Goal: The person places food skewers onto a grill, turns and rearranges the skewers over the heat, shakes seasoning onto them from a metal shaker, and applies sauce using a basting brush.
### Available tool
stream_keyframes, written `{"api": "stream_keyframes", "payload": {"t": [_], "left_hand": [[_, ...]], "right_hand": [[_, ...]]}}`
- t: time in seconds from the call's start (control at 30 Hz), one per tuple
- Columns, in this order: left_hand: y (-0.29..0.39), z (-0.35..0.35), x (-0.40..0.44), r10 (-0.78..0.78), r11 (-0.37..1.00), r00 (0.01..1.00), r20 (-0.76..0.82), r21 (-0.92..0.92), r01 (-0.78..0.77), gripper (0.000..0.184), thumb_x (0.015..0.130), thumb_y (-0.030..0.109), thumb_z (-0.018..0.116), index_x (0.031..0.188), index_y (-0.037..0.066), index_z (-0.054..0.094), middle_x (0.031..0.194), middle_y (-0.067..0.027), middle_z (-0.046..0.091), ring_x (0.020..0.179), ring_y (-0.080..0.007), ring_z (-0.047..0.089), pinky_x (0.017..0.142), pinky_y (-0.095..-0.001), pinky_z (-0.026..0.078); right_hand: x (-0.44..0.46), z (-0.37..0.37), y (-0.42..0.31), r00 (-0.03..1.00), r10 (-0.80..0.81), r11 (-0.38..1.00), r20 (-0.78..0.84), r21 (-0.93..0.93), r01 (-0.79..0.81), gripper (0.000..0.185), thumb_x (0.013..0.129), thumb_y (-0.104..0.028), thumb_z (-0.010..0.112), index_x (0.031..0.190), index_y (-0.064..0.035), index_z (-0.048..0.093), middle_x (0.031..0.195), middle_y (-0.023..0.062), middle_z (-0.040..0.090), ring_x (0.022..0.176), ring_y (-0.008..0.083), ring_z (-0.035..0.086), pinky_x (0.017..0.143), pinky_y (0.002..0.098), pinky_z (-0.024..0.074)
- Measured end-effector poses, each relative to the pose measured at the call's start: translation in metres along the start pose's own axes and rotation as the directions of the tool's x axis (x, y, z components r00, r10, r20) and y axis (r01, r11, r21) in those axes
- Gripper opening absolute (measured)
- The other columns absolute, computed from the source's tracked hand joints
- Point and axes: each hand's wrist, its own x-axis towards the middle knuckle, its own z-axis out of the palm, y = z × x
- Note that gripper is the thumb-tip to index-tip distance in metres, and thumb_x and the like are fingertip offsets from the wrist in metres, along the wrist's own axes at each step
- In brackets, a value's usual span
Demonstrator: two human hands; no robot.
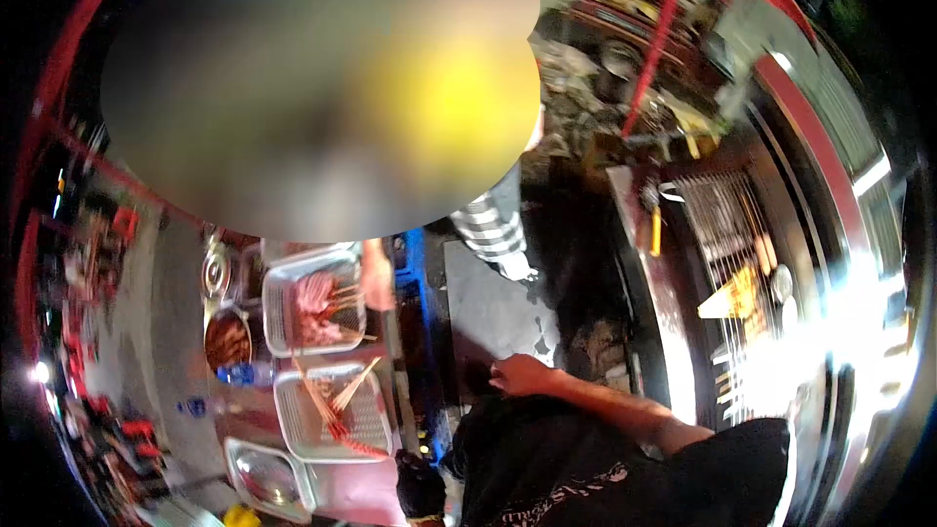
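Observation:
My right hand (523, 375) is bare and reaches across the front of my black T-shirt (625, 473), over the dark floor. Its fingers are curled in, and nothing shows in them. What looks like my left hand (422, 486), dark and perhaps gloved, is low beside the table edge; its fingers cannot be made out. Nearest to it is a white perforated basket (293, 429) with several skewers (332, 405) of meat. A second white basket (276, 317) beyond it holds more raw meat skewers (320, 307).
A person's hand (376, 278) is beside the far basket. A metal basin (268, 478), a bowl of brown food (228, 342) and a blue-labelled bottle (242, 374) stand on the table. To the right, a brightly lit grill (722, 220) holds yellowish food (734, 295).

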Motion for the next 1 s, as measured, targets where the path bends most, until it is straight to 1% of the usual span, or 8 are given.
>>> {"api": "stream_keyframes", "payload": {"t": [0.03,0.07,0.1,0.17,0.6,0.73,0.87,1.0], "left_hand": [[-0.002,-0.004,0.000,0.118,0.893,0.992,-0.035,0.441,-0.091,0.027,0.082,0.026,0.064,0.100,0.007,0.061,0.083,-0.0052,0.064,0.064,-0.0247,0.056,0.063,-0.0397,0.049],[-0.021,0.001,0.010,0.291,0.395,0.953,0.082,0.897,-0.198,0.026,0.082,0.026,0.064,0.099,0.006,0.061,0.083,-0.0052,0.064,0.064,-0.0243,0.056,0.063,-0.0391,0.049],[-0.045,0.004,0.021,0.353,-0.376,0.895,0.273,0.917,-0.132,0.026,0.083,0.026,0.063,0.099,0.006,0.061,0.083,-0.0053,0.064,0.064,-0.0239,0.056,0.063,-0.0385,0.049],[-0.091,0.011,0.059,0.272,-0.768,0.891,0.363,0.640,-0.026,0.025,0.083,0.025,0.063,0.098,0.005,0.061,0.082,-0.0053,0.064,0.064,-0.0232,0.056,0.063,-0.0373,0.049],[-0.258,-0.085,0.208,-0.074,-0.977,0.981,-0.178,0.208,-0.036,0.020,0.089,0.020,0.059,0.093,0.001,0.061,0.079,-0.0055,0.062,0.062,-0.0183,0.054,0.062,-0.0295,0.047],[-0.294,-0.127,0.232,-0.100,-0.994,0.920,-0.379,0.076,-0.077,0.020,0.090,0.019,0.058,0.091,-0.001,0.061,0.078,-0.0056,0.062,0.062,-0.0169,0.054,0.062,-0.0271,0.047],[-0.333,-0.171,0.246,-0.092,-0.989,0.817,-0.570,-0.040,-0.140,0.020,0.092,0.017,0.056,0.089,-0.002,0.061,0.077,-0.0057,0.062,0.062,-0.0154,0.053,0.062,-0.0247,0.046],[-0.355,-0.221,0.277,-0.171,-0.918,0.624,-0.762,-0.106,-0.382,0.020,0.093,0.015,0.055,0.086,-0.003,0.061,0.074,-0.0063,0.061,0.062,-0.0156,0.053,0.060,-0.0265,0.045]], "right_hand": [[-0.004,-0.004,0.001,0.999,-0.002,0.999,0.041,-0.051,0.004,0.038,0.087,-0.039,0.056,0.100,-0.0034,0.062,0.087,0.0207,0.066,0.086,0.0417,0.062,0.077,0.0515,0.0482],[-0.010,-0.004,0.004,0.997,0.015,0.995,0.079,-0.099,-0.007,0.036,0.089,-0.038,0.055,0.105,-0.0060,0.063,0.091,0.0193,0.066,0.090,0.0406,0.062,0.079,0.0507,0.0480],[-0.007,0.008,0.022,0.997,-0.033,0.994,0.066,-0.101,0.040,0.037,0.089,-0.038,0.055,0.107,-0.0058,0.062,0.098,0.0198,0.066,0.097,0.0395,0.061,0.083,0.0506,0.0474],[-0.014,0.009,0.029,0.997,0.072,0.997,0.033,-0.045,-0.070,0.037,0.089,-0.038,0.055,0.107,-0.0057,0.062,0.101,0.0196,0.065,0.099,0.0389,0.060,0.085,0.0499,0.0471],[-0.140,-0.025,0.133,0.858,0.364,0.927,-0.363,0.232,-0.295,0.036,0.088,-0.040,0.053,0.087,-0.0061,0.064,0.083,0.0149,0.067,0.085,0.0326,0.064,0.078,0.0433,0.0489],[-0.209,-0.055,0.119,0.681,0.508,0.820,-0.527,0.539,-0.194,0.024,0.086,-0.028,0.057,0.094,-0.0069,0.066,0.085,0.0151,0.069,0.080,0.0328,0.065,0.075,0.0410,0.0504],[-0.265,-0.065,0.098,0.458,0.570,0.721,-0.682,0.683,0.119,0.019,0.086,-0.016,0.059,0.098,-0.0031,0.066,0.085,0.0143,0.069,0.077,0.0266,0.066,0.071,0.0361,0.0508],[-0.299,-0.072,0.079,-0.043,0.696,0.684,-0.717,0.644,0.342,0.024,0.091,-0.020,0.060,0.101,0.0008,0.065,0.083,0.0119,0.066,0.077,0.0172,0.063,0.071,0.0302,0.0491]]}}
